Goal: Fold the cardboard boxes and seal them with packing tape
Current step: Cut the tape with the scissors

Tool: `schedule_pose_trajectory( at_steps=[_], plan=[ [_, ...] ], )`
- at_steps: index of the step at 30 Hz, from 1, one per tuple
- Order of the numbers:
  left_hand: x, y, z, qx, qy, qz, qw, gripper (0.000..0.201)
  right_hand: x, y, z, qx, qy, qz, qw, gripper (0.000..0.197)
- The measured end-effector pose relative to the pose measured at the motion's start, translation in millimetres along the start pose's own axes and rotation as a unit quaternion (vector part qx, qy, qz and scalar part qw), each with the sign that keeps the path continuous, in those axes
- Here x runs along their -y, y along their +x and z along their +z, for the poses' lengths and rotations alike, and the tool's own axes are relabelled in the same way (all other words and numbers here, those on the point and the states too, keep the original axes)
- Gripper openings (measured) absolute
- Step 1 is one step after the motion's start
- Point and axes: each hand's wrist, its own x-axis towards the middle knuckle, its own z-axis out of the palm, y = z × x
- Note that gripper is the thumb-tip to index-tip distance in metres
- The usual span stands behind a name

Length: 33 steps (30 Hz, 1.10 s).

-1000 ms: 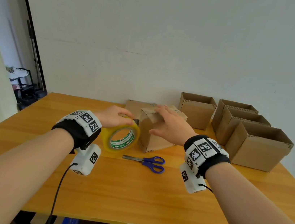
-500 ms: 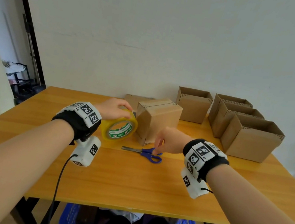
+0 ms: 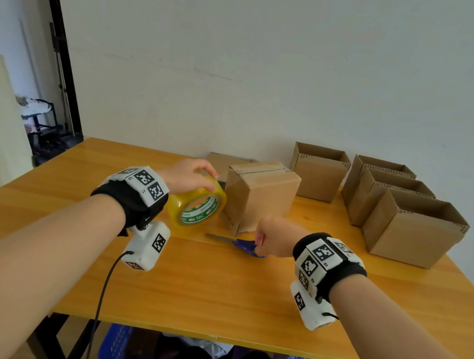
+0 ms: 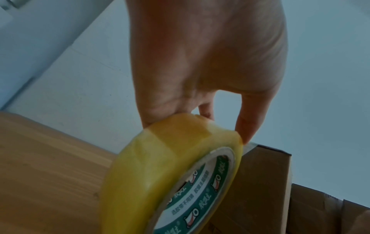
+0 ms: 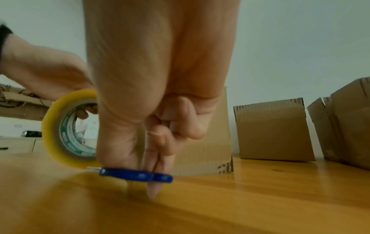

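A closed cardboard box (image 3: 261,195) stands mid-table, its top flaps meeting at a seam. My left hand (image 3: 196,175) grips a yellowish packing tape roll (image 3: 198,207) from above, tilted on the table against the box's left side. In the left wrist view the tape roll (image 4: 174,174) leans on the box (image 4: 260,182), and a short strip runs from it to the box's top edge. My right hand (image 3: 270,237) is down at the blue-handled scissors (image 3: 239,243). In the right wrist view its fingers (image 5: 154,186) poke through the scissors' handle loops (image 5: 136,175) on the table.
Several open-topped boxes (image 3: 414,228) stand along the right and back of the wooden table (image 3: 213,297). A flat cardboard piece (image 3: 226,161) lies behind the closed box. Blue baskets (image 3: 126,349) sit under the table's front edge.
My right hand has left the top of the box and come down onto the scissors. The box, tilted before, now stands flat. My left hand stays on the roll.
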Motion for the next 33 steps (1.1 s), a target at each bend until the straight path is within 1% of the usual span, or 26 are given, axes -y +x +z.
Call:
schedule_pose_trajectory(
  at_steps=[2,4,7,10,11,14,15,17,20,24,28,33],
  plan=[
    [1,0,0,-0.004,-0.002,0.0,1.0,0.027,-3,-5,-6,0.009,0.042,-0.013,0.999,0.018],
    [2,-1,0,-0.007,-0.004,-0.003,1.0,0.026,-6,-11,-13,0.018,0.109,-0.021,0.994,0.015],
    [3,0,-2,-0.013,-0.013,-0.008,1.0,0.027,-9,-19,-20,0.027,0.206,-0.026,0.978,0.007],
    [4,1,-4,-0.014,-0.023,-0.016,1.0,0.027,-11,-22,-21,0.046,0.288,-0.026,0.956,0.009],
    [4,1,-4,-0.014,-0.023,-0.018,0.999,0.027,-11,-23,-21,0.049,0.325,-0.024,0.944,0.016],
    [6,2,-4,-0.018,-0.018,-0.022,0.999,0.028,-9,-25,-21,0.054,0.435,-0.004,0.899,0.048],
    [7,2,-4,-0.019,-0.016,-0.021,0.999,0.027,-7,-25,-21,0.059,0.461,0.002,0.885,0.056],
    [7,2,-4,-0.018,-0.016,-0.02,1.0,0.026,-2,-25,-21,0.066,0.5,0.006,0.863,0.066],
    [6,2,-4,-0.017,-0.016,-0.02,1.0,0.028,8,-22,-22,0.049,0.528,0.003,0.848,0.069],
    [8,3,-5,-0.019,-0.018,-0.021,0.999,0.024,19,-17,-24,0.024,0.537,-0.004,0.843,0.072],
    [10,4,-4,-0.023,-0.026,-0.024,0.999,0.024,25,-17,-25,-0.003,0.537,-0.007,0.843,0.061],
    [9,5,-3,-0.024,-0.022,-0.018,0.999,0.022,27,-17,-28,-0.04,0.534,-0.009,0.845,0.057]
  ],
)
